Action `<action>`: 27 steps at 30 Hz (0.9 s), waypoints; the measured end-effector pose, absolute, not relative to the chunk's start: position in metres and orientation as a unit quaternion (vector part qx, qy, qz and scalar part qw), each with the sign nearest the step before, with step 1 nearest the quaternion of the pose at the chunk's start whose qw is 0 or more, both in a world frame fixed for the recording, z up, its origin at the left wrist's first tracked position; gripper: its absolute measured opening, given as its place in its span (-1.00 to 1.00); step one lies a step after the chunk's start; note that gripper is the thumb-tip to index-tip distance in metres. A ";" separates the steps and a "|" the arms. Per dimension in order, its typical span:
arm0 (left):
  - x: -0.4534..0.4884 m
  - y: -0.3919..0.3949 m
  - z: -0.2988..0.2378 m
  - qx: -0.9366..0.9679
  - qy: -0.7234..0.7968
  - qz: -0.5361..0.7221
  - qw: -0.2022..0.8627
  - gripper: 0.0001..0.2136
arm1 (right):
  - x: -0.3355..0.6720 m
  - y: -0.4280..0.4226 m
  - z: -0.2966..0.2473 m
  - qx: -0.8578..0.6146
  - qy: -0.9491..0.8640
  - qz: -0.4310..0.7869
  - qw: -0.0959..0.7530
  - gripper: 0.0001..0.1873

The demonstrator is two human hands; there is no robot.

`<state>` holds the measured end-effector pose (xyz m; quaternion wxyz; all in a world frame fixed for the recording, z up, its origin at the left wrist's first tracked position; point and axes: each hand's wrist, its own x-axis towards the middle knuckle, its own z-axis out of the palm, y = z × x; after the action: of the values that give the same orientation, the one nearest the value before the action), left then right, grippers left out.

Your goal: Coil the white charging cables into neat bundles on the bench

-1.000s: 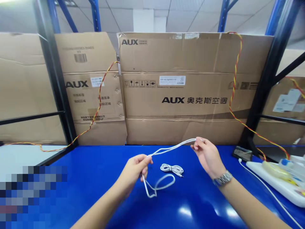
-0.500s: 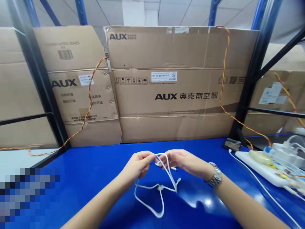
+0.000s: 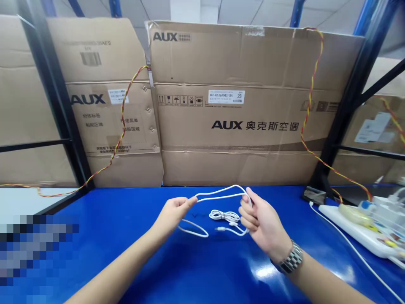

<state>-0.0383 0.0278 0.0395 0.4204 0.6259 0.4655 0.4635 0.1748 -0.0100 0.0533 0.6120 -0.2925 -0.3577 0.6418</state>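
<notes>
Between my two hands a white cable (image 3: 221, 196) runs in two strands above the blue table. My left hand (image 3: 173, 213) pinches it between thumb and fingertips, and a loop hangs below that hand. My right hand (image 3: 261, 219), with a metal watch (image 3: 291, 257) on its wrist, has its fingers closed round the other end of the loop. A cable end with a plug (image 3: 221, 229) dangles to the left of my right hand. Behind it, a second white cable (image 3: 223, 215), coiled and tied, lies on the table.
Large cardboard boxes (image 3: 253, 160) line the back of the blue table (image 3: 196, 270). On the right, a white power strip (image 3: 354, 228) carries several plugs, and a white cord (image 3: 344, 240) runs to the front edge. Twisted red-yellow wires (image 3: 122, 120) hang over the boxes.
My right hand has moved right and closed round the cable, drawing the loop out sideways. My left hand has shifted slightly left. The coiled cable behind now shows clearly. The camera view has shifted.
</notes>
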 end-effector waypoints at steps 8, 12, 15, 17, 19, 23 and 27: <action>-0.047 0.034 0.041 0.285 0.309 0.681 0.600 -0.64 | 0.149 -0.032 0.034 -0.402 -0.713 0.362 0.446 -0.59; -0.047 0.035 0.041 0.223 0.322 0.678 0.623 -0.76 | 0.136 -0.046 0.019 -0.406 -0.828 0.242 0.302 -0.61; -0.044 0.032 0.041 0.200 0.328 0.652 0.653 -0.86 | 0.132 -0.049 0.013 -0.415 -0.860 0.179 0.234 -0.65; -0.042 0.029 0.042 0.193 0.328 0.628 0.679 -0.92 | 0.132 -0.048 0.011 -0.421 -0.871 0.145 0.208 -0.66; -0.041 0.027 0.045 0.196 0.327 0.591 0.711 -0.99 | 0.133 -0.046 0.010 -0.430 -0.875 0.113 0.192 -0.66; -0.047 0.027 0.051 0.236 0.339 0.485 0.771 -0.86 | 0.136 -0.041 0.009 -0.444 -0.875 0.062 0.181 -0.67; -0.057 0.025 0.056 0.368 0.352 0.424 0.749 -0.78 | 0.140 -0.037 0.008 -0.458 -0.866 0.051 0.193 -0.66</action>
<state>-0.0566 0.0255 0.0556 0.7490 0.3685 0.3517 0.4237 0.1396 -0.0373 0.0075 0.1929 -0.4582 -0.8662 0.0512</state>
